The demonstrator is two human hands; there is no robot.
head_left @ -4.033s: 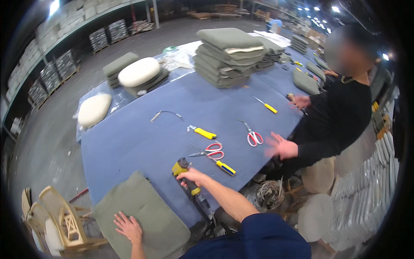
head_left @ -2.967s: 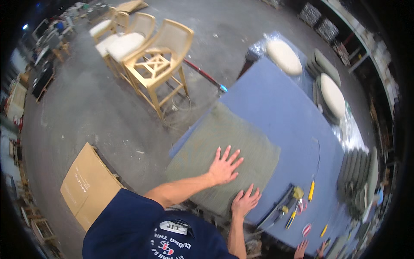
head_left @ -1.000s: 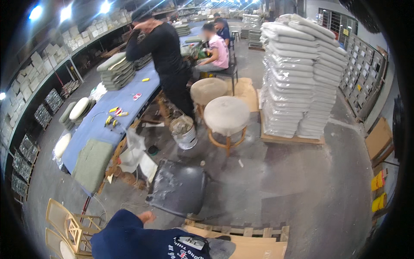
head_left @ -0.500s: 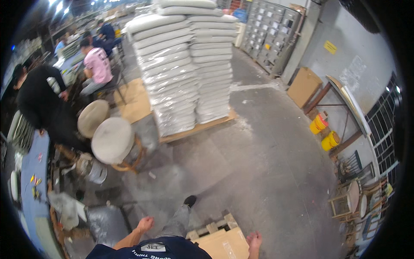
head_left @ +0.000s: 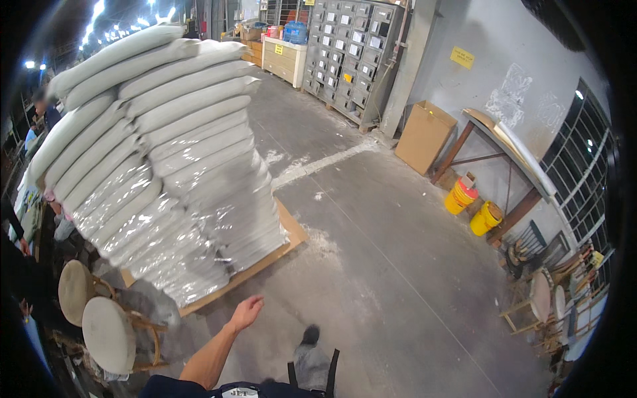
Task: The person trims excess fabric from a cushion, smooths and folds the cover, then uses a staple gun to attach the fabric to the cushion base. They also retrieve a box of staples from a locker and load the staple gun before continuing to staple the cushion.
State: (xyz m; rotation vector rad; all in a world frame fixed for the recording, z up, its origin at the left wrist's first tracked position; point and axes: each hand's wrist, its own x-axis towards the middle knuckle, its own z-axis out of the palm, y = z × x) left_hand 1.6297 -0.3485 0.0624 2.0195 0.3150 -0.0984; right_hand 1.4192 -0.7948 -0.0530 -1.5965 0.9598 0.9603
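Note:
My left hand [head_left: 247, 312] swings out in front of my body at the lower middle, with nothing in it. Its fingers are loosely bent, not clenched. Nearest to it is a tall stack of white, plastic-wrapped cushions or filled bags [head_left: 192, 172]. The stack stands on a brown board [head_left: 282, 239], and the hand is apart from both. My right hand is out of view. One of my legs, in grey trousers [head_left: 312, 361], steps forward on the concrete floor.
Two round padded stools [head_left: 109, 335] stand at the lower left, beside a person in black. Grey lockers [head_left: 348, 56] line the far wall. To the right are a cardboard box [head_left: 424, 138], yellow buckets [head_left: 486, 219], a bench [head_left: 511, 149] and piled chairs [head_left: 541, 298].
I have walked forward and turned right; the stack is now closer and further left. The pallet with cardboard has left view, and so has my right hand. My left hand has swung forward.

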